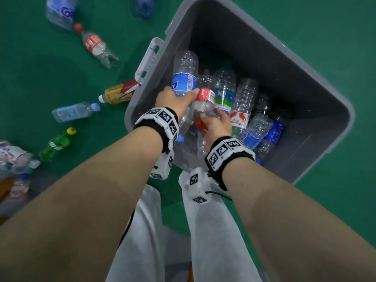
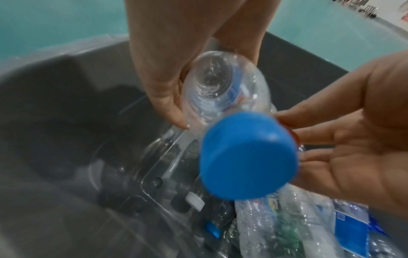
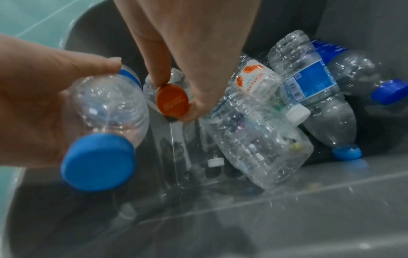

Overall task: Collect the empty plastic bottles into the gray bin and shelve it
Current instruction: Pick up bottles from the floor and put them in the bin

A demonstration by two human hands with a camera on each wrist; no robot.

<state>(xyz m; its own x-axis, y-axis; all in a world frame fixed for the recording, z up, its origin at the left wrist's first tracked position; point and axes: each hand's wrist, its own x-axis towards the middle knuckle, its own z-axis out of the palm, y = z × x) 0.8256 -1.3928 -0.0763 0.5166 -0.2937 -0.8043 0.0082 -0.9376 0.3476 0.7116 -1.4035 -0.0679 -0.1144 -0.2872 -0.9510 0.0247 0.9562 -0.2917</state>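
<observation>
Left hand (image 1: pixel 173 100) grips a clear blue-labelled plastic bottle (image 1: pixel 184 78), right hand (image 1: pixel 215 125) pinches a red-capped clear bottle (image 1: pixel 203 102), both held over the gray plastic bin (image 1: pixel 264 58) for dropping.

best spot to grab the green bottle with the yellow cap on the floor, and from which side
Grip the green bottle around its labelled middle, coming down from above. It lies on its side on the floor, cap pointing up and to the right in the head view, apart from the other bottles, so both long sides look free for fingers and thumb. The neck under the cap is narrower and would probably let it swing.
</observation>
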